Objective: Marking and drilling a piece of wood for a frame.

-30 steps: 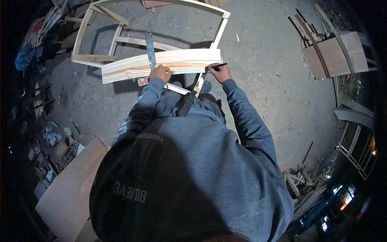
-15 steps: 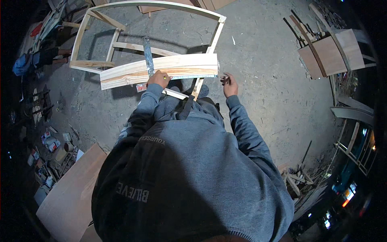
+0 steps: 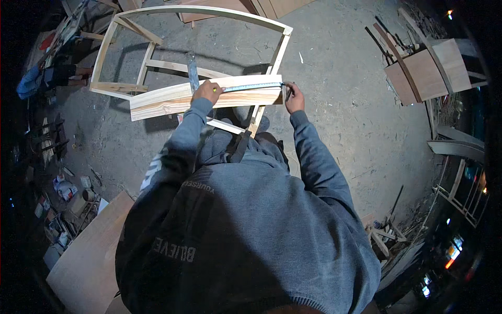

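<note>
A pale wooden board (image 3: 162, 104) with brown grain lies across a wooden frame (image 3: 285, 44) in front of me. My left hand (image 3: 207, 91) is closed around a tape measure (image 3: 215, 89) on the board, with a little yellow showing and the case mostly hidden. Its pale blue blade (image 3: 251, 86) runs out to the board's right end. There my right hand (image 3: 295, 98) is closed at the blade's tip, with a slim dark thing (image 3: 288, 94) in the fingers, too small to name. Beside my left hand a stained grey strip (image 3: 192, 70) extends beyond the board's far edge.
The frame stands on a grey concrete floor (image 3: 340, 131). Plywood pieces (image 3: 426, 73) and curved wooden parts lie at the far right. A large sheet (image 3: 89, 251) lies at the near left, beside mixed clutter (image 3: 65, 188). A person (image 3: 52, 78) is at the left edge.
The tape blade has moved from the board's near edge up onto its face. My right hand has moved in to the board's right end, where the blade's tip is.
</note>
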### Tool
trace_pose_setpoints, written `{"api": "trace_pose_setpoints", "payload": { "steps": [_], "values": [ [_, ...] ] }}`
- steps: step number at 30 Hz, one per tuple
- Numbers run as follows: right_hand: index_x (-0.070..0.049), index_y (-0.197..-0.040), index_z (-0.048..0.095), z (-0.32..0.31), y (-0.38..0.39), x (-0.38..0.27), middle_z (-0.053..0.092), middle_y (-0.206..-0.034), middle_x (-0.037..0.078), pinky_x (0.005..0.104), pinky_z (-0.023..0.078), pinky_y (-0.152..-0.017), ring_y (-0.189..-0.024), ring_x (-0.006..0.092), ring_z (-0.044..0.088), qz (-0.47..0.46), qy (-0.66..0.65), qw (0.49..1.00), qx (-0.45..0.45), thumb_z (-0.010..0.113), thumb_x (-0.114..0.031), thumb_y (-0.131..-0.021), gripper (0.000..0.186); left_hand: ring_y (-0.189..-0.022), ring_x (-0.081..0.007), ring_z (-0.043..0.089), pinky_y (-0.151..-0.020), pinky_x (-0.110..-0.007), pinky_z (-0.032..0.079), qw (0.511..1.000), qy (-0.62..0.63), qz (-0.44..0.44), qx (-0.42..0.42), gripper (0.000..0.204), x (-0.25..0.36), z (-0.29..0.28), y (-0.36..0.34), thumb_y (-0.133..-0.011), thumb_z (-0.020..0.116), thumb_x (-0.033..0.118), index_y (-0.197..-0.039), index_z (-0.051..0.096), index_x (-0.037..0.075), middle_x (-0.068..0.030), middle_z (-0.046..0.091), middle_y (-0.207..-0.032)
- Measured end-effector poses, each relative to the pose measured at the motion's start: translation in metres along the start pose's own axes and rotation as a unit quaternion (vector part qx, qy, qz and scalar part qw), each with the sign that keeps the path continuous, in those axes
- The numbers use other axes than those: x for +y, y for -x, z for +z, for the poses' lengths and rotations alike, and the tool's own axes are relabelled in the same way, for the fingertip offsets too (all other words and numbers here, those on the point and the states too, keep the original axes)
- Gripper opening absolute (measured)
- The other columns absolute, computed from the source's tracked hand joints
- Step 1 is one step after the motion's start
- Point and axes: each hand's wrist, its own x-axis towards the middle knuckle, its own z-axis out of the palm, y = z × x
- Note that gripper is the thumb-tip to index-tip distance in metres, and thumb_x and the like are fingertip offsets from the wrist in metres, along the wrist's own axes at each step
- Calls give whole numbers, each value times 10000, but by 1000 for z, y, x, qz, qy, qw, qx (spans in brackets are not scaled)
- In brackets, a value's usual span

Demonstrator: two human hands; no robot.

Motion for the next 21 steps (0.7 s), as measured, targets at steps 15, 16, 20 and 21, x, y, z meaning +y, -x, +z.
{"api": "trace_pose_setpoints", "payload": {
  "steps": [15, 16, 20, 21],
  "values": [
    [-131, -1220, 708, 14, -29, 13, 753, -1093, 176, 369, 561, -880, -1032, 296, 734, 31, -20, 999, -27, 607, -120, -1013, 231, -1118, -348, 677, -958, -491, 540, 996, -60, -59, -22, 369, 5, -4, -40, -908, 699, 540, -1021, 817, 209, -133, 694, -1200],
    [-129, -1226, 708, 14, -29, 13, 753, -1096, 172, 364, 560, -883, -1034, 289, 733, 22, -23, 999, -31, 608, -121, -1014, 234, -1121, -345, 677, -957, -489, 542, 996, -58, -58, -22, 374, 5, -5, -41, -906, 701, 544, -1021, 817, 208, -132, 695, -1201],
    [-124, -1242, 713, 7, -34, 5, 754, -1112, 156, 350, 562, -868, -1024, 261, 733, -9, -3, 1000, -30, 638, -165, -1018, 240, -1130, -340, 679, -951, -485, 550, 995, -76, -60, -19, 387, 5, -10, -44, -903, 705, 551, -1031, 817, 203, -133, 700, -1202],
    [-118, -1237, 718, 4, -37, 1, 753, -1122, 155, 348, 564, -859, -1011, 256, 735, -29, -28, 999, -13, 644, -179, -1016, 241, -1131, -340, 680, -950, -484, 551, 995, -83, -58, -23, 389, 6, -10, -45, -903, 705, 551, -1036, 816, 203, -134, 701, -1202]
  ]
}}
